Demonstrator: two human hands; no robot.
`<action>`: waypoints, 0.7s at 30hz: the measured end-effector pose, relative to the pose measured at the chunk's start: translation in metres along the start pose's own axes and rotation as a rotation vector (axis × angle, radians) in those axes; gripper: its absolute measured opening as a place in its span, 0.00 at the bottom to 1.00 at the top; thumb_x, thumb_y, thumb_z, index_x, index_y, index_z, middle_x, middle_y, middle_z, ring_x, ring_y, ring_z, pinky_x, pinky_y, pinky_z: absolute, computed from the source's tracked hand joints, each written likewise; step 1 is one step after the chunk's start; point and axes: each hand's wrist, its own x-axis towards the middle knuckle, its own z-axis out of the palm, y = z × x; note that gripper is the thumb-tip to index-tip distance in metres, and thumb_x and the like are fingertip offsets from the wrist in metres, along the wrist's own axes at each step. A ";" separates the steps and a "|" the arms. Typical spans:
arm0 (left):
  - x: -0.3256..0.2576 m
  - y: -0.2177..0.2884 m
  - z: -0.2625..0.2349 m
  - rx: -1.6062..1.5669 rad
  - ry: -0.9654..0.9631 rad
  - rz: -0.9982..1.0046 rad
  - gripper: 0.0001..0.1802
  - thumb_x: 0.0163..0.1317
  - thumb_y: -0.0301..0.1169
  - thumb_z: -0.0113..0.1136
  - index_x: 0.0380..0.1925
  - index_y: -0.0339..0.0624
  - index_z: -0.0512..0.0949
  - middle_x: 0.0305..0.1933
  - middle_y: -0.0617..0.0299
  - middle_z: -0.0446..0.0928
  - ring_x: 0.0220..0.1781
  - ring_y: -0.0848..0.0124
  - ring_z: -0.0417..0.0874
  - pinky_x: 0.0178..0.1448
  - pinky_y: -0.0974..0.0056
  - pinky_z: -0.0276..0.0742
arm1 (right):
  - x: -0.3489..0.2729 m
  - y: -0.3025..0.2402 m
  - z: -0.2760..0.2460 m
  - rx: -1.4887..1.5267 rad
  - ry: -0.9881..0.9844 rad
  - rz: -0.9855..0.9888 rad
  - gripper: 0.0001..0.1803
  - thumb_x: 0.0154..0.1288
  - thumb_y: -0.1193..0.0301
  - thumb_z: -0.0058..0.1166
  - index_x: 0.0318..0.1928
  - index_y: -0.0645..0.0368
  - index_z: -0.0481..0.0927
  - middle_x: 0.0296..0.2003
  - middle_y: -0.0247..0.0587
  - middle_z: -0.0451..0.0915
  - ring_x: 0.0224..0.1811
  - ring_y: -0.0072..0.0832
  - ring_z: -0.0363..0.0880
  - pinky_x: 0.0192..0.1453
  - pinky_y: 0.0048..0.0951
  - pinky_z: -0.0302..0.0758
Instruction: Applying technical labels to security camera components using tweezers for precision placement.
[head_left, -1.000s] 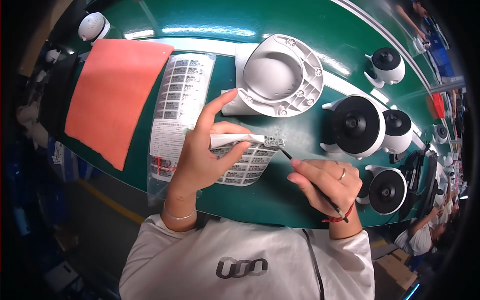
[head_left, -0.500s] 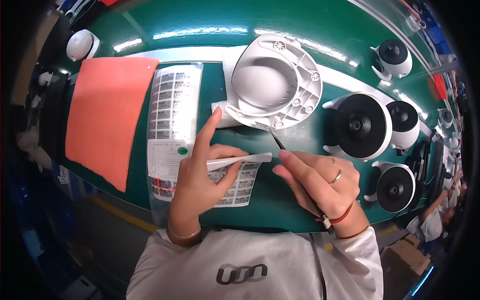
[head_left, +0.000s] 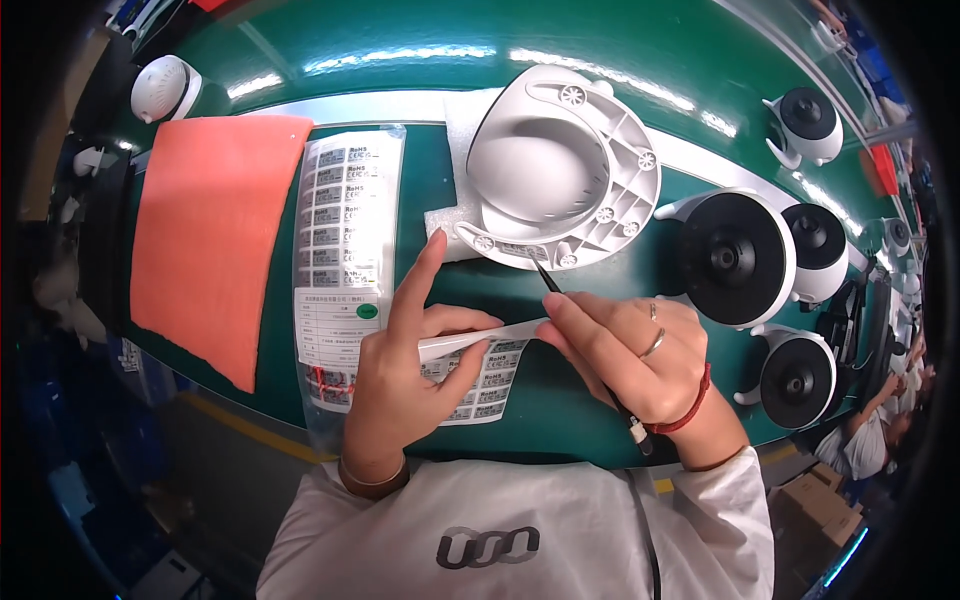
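My left hand (head_left: 415,365) pinches a folded white sheet of small labels (head_left: 478,372), its index finger stretched up toward a white foam pad (head_left: 455,215). Black tweezers (head_left: 590,360) sit in my right hand (head_left: 630,355), with their tip at the near rim of a white round plastic shell (head_left: 560,170). That shell lies hollow side up on the foam pad, on the green table (head_left: 400,60).
A clear bag of label sheets (head_left: 345,250) lies left of my hands, next to an orange mat (head_left: 205,240). Several white round devices with black faces (head_left: 735,255) stand at the right. Another white device (head_left: 165,88) sits far left. A seated person is at the lower right.
The tweezers' tip moved up from the label sheet to the shell's near rim. My left hand kept hold of the sheet, and the view drew closer to the table.
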 end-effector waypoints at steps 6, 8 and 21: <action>0.002 -0.002 0.001 0.018 -0.007 0.021 0.47 0.55 0.18 0.65 0.73 0.37 0.52 0.34 0.56 0.86 0.36 0.63 0.88 0.43 0.64 0.83 | -0.005 0.001 0.005 0.052 0.035 0.039 0.14 0.50 0.76 0.71 0.38 0.66 0.84 0.26 0.38 0.82 0.23 0.26 0.81 0.23 0.23 0.75; 0.001 -0.003 0.002 0.005 -0.007 0.008 0.47 0.55 0.19 0.66 0.73 0.37 0.53 0.34 0.56 0.86 0.36 0.63 0.88 0.43 0.64 0.83 | -0.010 0.002 0.008 0.106 0.073 0.115 0.13 0.50 0.77 0.71 0.38 0.66 0.84 0.25 0.38 0.82 0.22 0.28 0.81 0.23 0.23 0.76; 0.005 -0.003 0.008 0.003 -0.048 -0.030 0.47 0.57 0.21 0.65 0.74 0.41 0.51 0.37 0.57 0.85 0.41 0.60 0.88 0.48 0.62 0.80 | -0.008 -0.012 0.033 0.061 0.185 0.215 0.12 0.51 0.81 0.69 0.39 0.67 0.84 0.24 0.42 0.82 0.21 0.31 0.81 0.23 0.26 0.75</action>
